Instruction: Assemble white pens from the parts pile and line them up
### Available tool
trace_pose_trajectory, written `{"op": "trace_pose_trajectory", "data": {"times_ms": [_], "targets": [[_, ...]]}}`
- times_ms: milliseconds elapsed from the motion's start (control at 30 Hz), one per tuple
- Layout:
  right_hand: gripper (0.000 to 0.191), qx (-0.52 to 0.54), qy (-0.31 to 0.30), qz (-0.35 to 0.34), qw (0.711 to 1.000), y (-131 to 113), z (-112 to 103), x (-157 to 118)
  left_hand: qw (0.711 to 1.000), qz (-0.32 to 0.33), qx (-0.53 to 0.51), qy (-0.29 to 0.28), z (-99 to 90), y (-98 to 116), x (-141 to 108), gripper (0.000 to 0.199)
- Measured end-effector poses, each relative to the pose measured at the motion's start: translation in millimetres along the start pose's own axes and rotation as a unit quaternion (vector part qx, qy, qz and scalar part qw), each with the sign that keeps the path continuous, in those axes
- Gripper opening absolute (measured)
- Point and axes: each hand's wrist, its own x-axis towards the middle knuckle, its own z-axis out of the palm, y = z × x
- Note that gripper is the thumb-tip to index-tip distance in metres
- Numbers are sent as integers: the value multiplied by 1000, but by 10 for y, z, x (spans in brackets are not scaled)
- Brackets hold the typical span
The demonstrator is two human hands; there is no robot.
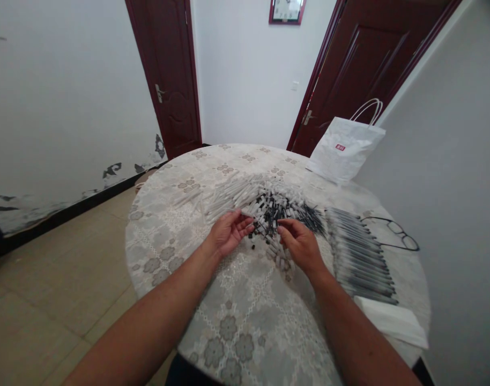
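Note:
Over the front of a pile of loose pen parts, my left hand (231, 233) is turned palm up, its thumb and fingers drawn together; whatever they hold is too small to make out. My right hand (303, 246) pinches with thumb and forefinger at the pile's right front, and its contents are hidden too. White pen barrels (235, 195) lie heaped behind my left hand. Thin black pen refills (311, 217) with white ends spread behind my right hand. Small white pieces (277, 256) and tiny black pieces (253, 246) lie between and below the hands.
A row of dark pens (365, 257) lies on the right of the round table with a patterned cloth (229, 327). Eyeglasses (401, 234) and a folded white sheet (392, 321) are beside it. A white paper bag (345, 150) stands at the back right.

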Motion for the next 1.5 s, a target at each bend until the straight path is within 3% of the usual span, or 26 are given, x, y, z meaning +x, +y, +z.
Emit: {"op": "trace_pose_trajectory", "data": {"times_ms": [133,267,633,867,1500], "targets": [[19,-219,-44,-94,970,101,-106,47,998,31,-28,36,-45,110,57,11],[20,-329,-126,-97,931,105,-91,20,998,51,-18,34,-43,115,53,13],[30,-446,-206,-83,867,-1,111,-43,998,61,-4,28,-16,65,30,17],[28,-505,-237,-80,826,-67,121,-4,997,63,32,12,33,51,-9,22],[17,-511,-249,-109,815,-105,86,13,995,47,90,-3,2,-29,-6,31]]}}
